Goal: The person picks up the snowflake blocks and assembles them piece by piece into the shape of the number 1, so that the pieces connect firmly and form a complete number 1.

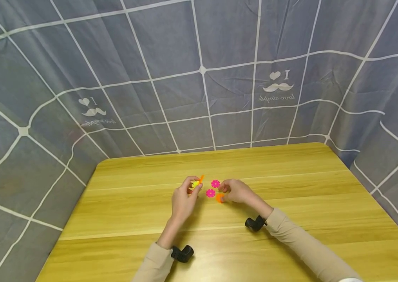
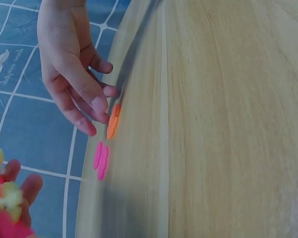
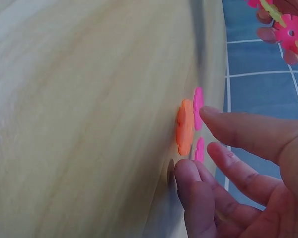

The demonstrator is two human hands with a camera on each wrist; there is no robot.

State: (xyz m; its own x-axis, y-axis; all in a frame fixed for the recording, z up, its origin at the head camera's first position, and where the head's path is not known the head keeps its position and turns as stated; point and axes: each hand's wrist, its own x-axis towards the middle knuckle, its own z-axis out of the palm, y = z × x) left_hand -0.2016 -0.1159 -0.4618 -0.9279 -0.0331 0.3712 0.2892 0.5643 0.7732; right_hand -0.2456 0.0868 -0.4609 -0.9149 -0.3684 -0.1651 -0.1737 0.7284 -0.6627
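Note:
My left hand [image 1: 182,201] pinches a small chain of joined flower-shaped plastic discs between thumb and fingers, above the table. In that chain a yellow disc [image 1: 194,184] and an orange disc [image 1: 201,179] show in the head view, and a pink disc [image 3: 290,32] in the right wrist view. Reaching down from the right, my right hand [image 1: 240,191] has its thumb and fingers spread apart. Its fingertips are right by a loose orange disc [image 3: 185,127], which lies on the table. Two loose pink discs [image 1: 215,183] [image 1: 210,193] lie between the hands.
The wooden table [image 1: 132,219] has a light grain and rounded far corners. A grey curtain [image 1: 178,98] with white lines hangs behind it and along the sides. Black wrist-worn devices [image 1: 183,254] [image 1: 255,223] sit at both cuffs.

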